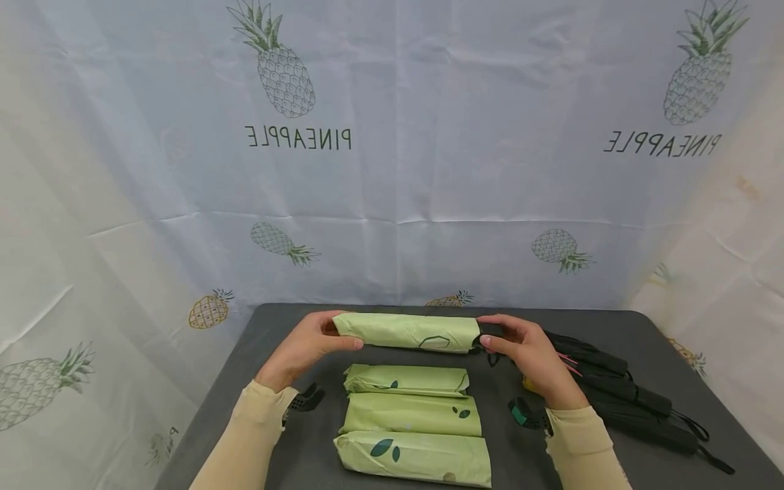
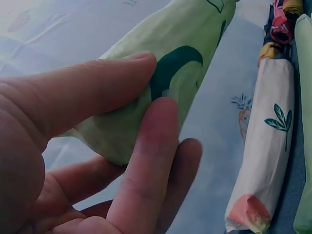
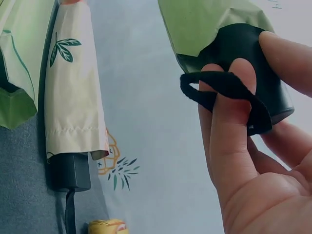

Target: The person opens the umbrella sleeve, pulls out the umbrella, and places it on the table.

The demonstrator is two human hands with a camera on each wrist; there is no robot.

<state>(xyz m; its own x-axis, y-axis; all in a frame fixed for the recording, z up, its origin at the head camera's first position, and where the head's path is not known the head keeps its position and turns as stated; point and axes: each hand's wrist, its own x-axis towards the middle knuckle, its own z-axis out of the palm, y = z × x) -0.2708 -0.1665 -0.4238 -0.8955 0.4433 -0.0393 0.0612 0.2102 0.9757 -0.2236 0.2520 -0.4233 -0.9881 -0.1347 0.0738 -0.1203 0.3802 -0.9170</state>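
A folded umbrella in a light green sleeve (image 1: 407, 332) is held level above the table's far edge, one hand at each end. At its left end my left hand (image 1: 304, 352) pinches the sleeve between thumb and fingers; the left wrist view shows a dark green print (image 2: 163, 73) beside the thumb. My right hand (image 1: 537, 359) grips the black handle (image 3: 243, 46) that sticks out of the sleeve. A black wrist strap (image 3: 226, 83) loops over a finger of that hand. Part of the handle is hidden by the fingers.
Several light green sleeved packages (image 1: 413, 415) lie in a column nearer me on the dark table (image 1: 294, 456). Folded black umbrellas (image 1: 643, 408) lie to the right. Both wrist views show a cream sleeve (image 2: 268, 131) with a leaf print. A pineapple-print cloth (image 1: 429, 170) hangs behind.
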